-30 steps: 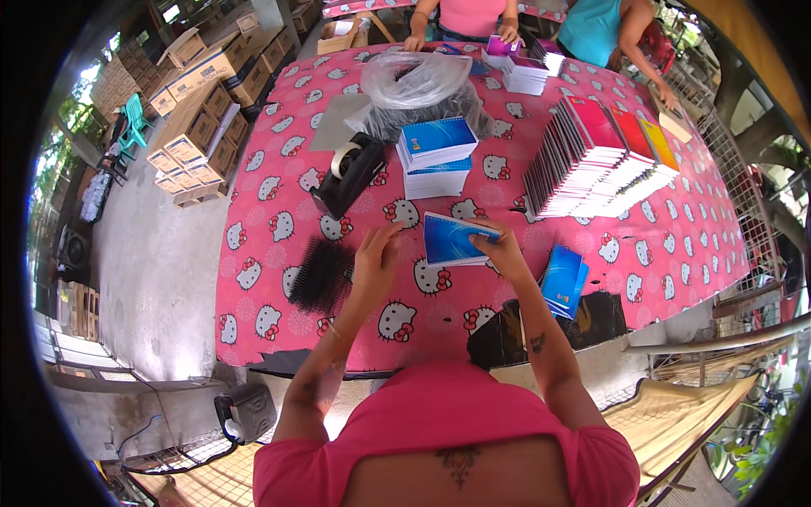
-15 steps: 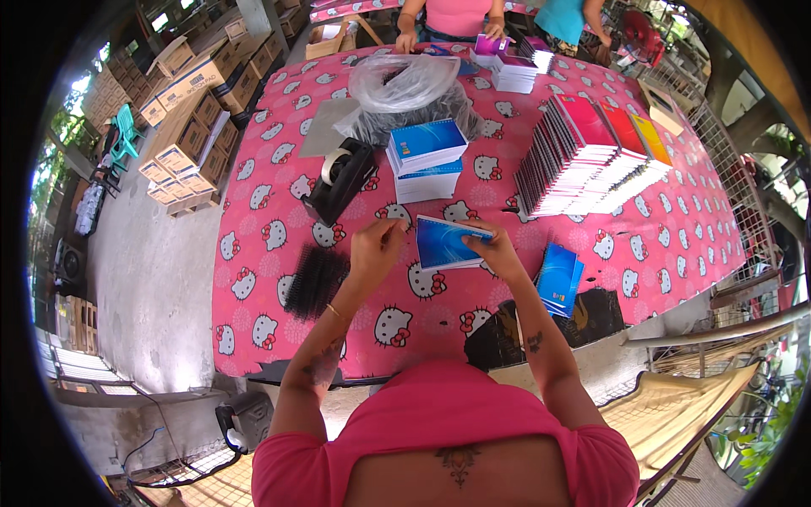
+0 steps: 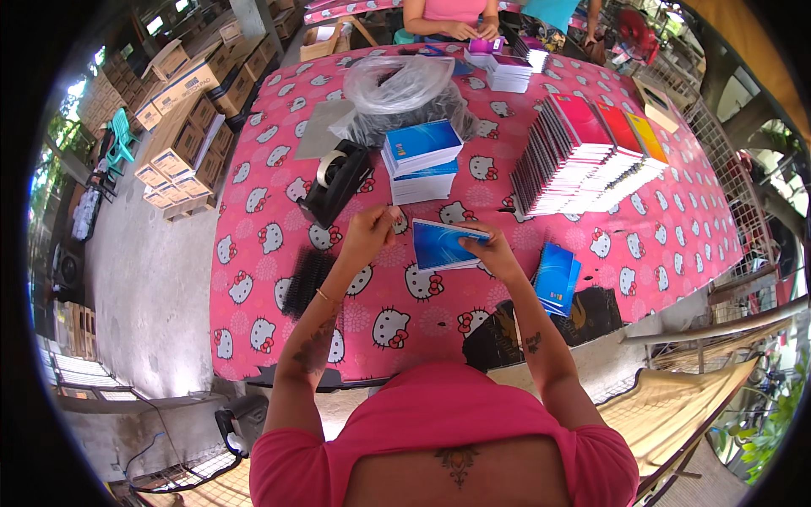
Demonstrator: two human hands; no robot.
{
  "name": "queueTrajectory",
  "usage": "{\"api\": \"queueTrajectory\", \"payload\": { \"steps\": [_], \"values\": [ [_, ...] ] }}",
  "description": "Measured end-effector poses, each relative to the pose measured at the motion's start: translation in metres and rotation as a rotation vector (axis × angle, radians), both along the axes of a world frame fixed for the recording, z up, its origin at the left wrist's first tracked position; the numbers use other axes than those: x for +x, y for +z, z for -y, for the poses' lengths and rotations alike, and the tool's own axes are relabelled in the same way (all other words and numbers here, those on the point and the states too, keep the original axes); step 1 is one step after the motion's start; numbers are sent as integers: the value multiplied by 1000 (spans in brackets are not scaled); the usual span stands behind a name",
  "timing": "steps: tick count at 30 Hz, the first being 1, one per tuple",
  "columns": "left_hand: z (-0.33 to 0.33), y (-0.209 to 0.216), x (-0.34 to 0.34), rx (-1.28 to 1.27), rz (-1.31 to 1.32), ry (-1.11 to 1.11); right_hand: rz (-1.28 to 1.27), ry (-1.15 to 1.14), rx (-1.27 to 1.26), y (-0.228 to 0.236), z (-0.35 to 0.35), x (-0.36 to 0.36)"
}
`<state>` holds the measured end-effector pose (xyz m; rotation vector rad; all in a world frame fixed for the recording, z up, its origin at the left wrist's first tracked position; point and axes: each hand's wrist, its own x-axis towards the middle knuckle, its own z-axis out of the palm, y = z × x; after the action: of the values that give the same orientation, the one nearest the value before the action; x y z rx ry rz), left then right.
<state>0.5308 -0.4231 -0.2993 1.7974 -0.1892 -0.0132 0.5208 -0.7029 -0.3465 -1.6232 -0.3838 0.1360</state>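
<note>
My right hand [image 3: 493, 252] grips a blue-covered notebook [image 3: 441, 245] by its right side, thumb on top of the cover. Just left of the notebook and apart from it, my left hand [image 3: 370, 237] is closed with the fingertips pinched. What the pinch holds, if anything, is too small to tell. Beside my left wrist lies a bundle of black spiral binding coils [image 3: 309, 283]. A stack of blue notebooks [image 3: 424, 162] stands beyond my hands, with a black tape dispenser [image 3: 336, 184] to its left. Near my right forearm lie a few bound blue notebooks [image 3: 557, 277].
A tall stack of spiral notebooks [image 3: 583, 156] in red and yellow stands at the right. Behind the blue stack sits a clear plastic bag [image 3: 397, 89] of dark coils. Across the table a co-worker's hands [image 3: 475, 32] handle purple notebooks [image 3: 509, 72]. Cartons [image 3: 187, 144] are piled left on the floor.
My left hand has shifted slightly, still pinched. My right hand keeps its grip on the notebook. Across the table, the co-worker's hands have come together over a purple notebook.
</note>
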Motion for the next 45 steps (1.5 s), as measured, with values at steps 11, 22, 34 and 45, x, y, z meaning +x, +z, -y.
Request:
{"api": "queueTrajectory", "payload": {
  "steps": [11,22,34,45],
  "values": [
    [1,-8,-7,33,-21,29,-28,1,35,1,-1,-1],
    [-2,3,13,469,564,-234,-100,25,13,5,-1,-1],
    [53,-38,-60,975,678,-8,-112,-97,86,21,-12,-20],
    [65,26,-25,1122,732,90,-132,-116,180,40,-25,-27]
  ]
}}
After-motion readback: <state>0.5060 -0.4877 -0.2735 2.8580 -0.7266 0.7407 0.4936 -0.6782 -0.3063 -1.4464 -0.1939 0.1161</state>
